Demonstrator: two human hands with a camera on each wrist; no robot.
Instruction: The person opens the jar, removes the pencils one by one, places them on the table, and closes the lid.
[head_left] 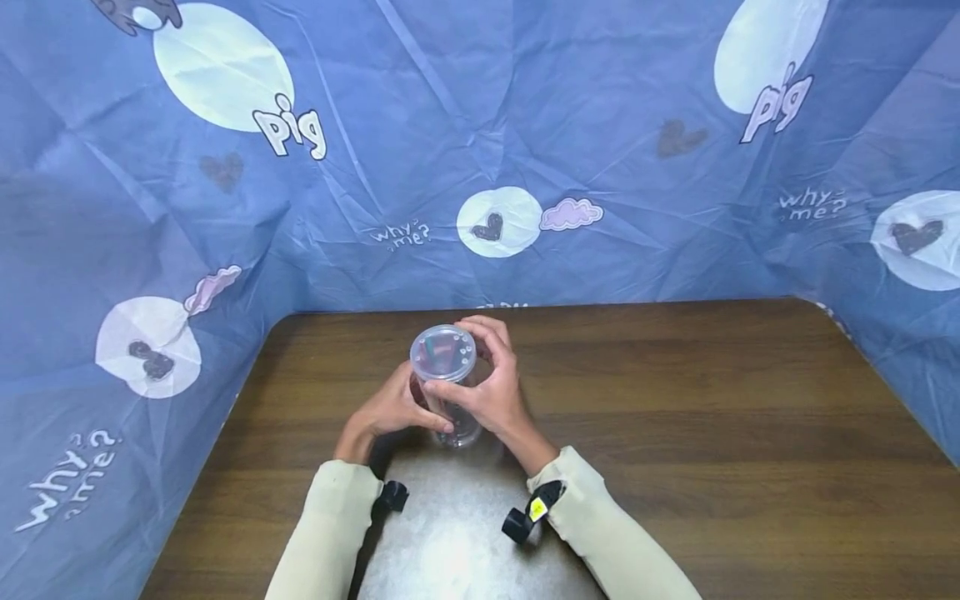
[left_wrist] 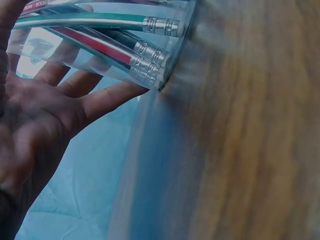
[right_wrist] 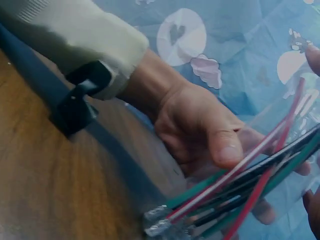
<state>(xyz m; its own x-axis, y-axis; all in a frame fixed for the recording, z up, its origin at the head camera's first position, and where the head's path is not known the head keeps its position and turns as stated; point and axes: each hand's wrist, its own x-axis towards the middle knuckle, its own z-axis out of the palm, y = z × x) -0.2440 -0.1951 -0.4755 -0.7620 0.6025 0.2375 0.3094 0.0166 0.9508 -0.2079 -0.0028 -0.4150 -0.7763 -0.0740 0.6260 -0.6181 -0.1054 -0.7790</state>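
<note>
A clear plastic jar (head_left: pixel 461 429) with a round see-through lid (head_left: pixel 442 352) stands upright, or nearly so, on the table. My left hand (head_left: pixel 397 404) grips the jar's body from the left, thumb across the front. Higher up, my right hand (head_left: pixel 491 383) holds the jar around its lidded top, thumb in front and fingers behind. Inside are several pencils (left_wrist: pixel 95 21) in green, red and dark colours, some curved, with silvery ferrules at their lower ends. In the right wrist view, only parts of the right fingers (right_wrist: pixel 314 60) show at the edge.
The brown wood-grain table (head_left: pixel 712 433) extends on both sides of the jar. Behind it and at its sides hangs a blue printed cloth (head_left: pixel 600 142). Black wrist cameras (head_left: pixel 517 525) are strapped over both pale sleeves.
</note>
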